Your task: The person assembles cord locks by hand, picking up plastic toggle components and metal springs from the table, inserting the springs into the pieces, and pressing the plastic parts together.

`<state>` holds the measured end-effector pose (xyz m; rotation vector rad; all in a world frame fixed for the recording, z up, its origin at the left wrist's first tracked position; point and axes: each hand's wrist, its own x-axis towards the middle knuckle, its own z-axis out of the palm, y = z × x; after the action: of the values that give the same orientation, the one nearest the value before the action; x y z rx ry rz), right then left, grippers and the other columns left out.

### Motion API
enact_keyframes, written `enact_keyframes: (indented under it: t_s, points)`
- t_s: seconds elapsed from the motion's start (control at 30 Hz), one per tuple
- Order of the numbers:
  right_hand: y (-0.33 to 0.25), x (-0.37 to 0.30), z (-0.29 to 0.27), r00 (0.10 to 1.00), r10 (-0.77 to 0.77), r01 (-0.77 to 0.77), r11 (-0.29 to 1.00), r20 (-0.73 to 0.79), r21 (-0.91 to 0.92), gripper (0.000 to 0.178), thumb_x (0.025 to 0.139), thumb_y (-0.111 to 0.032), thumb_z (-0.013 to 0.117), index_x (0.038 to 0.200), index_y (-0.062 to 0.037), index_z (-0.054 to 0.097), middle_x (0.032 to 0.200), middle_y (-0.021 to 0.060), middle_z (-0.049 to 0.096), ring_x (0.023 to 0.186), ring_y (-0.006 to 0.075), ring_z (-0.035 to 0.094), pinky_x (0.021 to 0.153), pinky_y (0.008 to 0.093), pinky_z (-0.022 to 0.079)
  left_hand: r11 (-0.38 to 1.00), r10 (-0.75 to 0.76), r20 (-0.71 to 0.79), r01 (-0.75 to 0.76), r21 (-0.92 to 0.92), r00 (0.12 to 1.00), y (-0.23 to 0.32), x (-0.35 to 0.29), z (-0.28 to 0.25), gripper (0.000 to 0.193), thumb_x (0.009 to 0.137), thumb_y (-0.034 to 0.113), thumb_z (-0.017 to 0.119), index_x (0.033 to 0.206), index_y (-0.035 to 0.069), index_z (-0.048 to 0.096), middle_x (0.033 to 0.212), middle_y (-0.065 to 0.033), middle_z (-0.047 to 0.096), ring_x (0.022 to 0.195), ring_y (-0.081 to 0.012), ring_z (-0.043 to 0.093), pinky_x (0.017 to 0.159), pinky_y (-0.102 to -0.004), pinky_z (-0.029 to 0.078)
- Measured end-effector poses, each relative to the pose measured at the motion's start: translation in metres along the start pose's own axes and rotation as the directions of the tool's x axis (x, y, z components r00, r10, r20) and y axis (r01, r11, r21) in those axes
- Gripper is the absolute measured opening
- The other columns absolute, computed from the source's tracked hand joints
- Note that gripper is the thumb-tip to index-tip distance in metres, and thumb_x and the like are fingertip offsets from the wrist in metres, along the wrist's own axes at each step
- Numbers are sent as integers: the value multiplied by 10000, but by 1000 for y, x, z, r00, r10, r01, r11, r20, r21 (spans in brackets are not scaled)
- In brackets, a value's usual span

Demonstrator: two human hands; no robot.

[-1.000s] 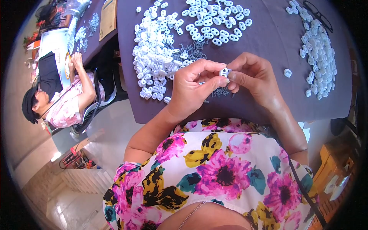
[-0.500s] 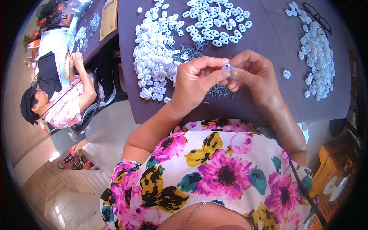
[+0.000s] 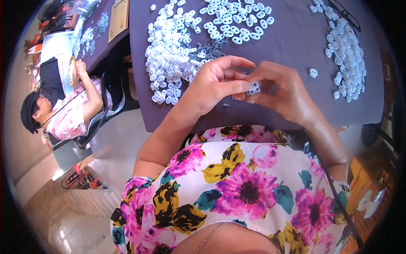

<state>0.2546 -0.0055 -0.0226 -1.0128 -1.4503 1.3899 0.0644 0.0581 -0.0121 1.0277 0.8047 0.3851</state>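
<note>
Two forearms extended from a floral garment at the lower centre of the frame. At mid-frame, one white piece with dark openings was positioned between the hands. Right hand: thumb and fingers pinched the piece. Left hand: fingers half curled, thumb tip at the piece's left edge; whether it gripped could not be told. The step in hand, as judged, was two-handed handling of a single piece; the next move called for a steady pinch and aligned fingertips.

A counter supported the stock. A dense white heap lay left of the hands, beside small grey parts. One loose piece lay near a white pile at the right. Oval pieces occupied the upper centre; dark eyeglasses, the upper right. A second person sat at the left.
</note>
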Motion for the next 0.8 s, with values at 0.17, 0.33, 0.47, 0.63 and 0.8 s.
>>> enact_keyframes:
  t_s: [0.17,0.33,0.47,0.63,0.8]
  points:
    - [10,-8,7,999,24,-17,977,-28,213,162,785,65,669,924,37,592,897,61,628,820,104,618,654,233,484,1000,-7,34,7,8,999,-7,-2,3,362,813,23,662,1156,-12,550,851,-72,659,645,-86,590,580,-210,487]
    - [20,-20,9,998,56,-55,985,-4,161,130,799,66,663,904,28,598,863,61,639,808,110,631,671,235,501,996,-75,60,72,52,995,-13,-3,9,346,804,27,664,1131,-22,561,805,-63,655,612,-84,585,570,-203,484]
    - [26,-29,12,998,66,-67,953,12,294,113,803,57,668,888,19,604,876,57,641,829,104,628,682,230,498,990,-123,127,130,-53,984,-24,-3,11,360,796,52,679,1120,-45,556,793,-57,651,605,-84,585,559,-203,481]
    - [19,-24,1,993,42,-28,992,-111,121,165,765,50,700,895,0,612,828,11,606,794,77,583,681,225,476,998,12,26,-14,66,1000,-13,-7,14,351,843,57,640,1172,-21,547,814,-65,658,621,-104,607,587,-211,500]
    - [30,-39,-60,899,65,-254,883,-433,-394,255,772,11,676,1022,-24,637,843,17,606,751,73,548,688,216,465,778,491,-301,-256,574,817,14,-12,-37,243,877,90,608,1111,27,623,844,-46,649,668,-70,579,611,-213,475]
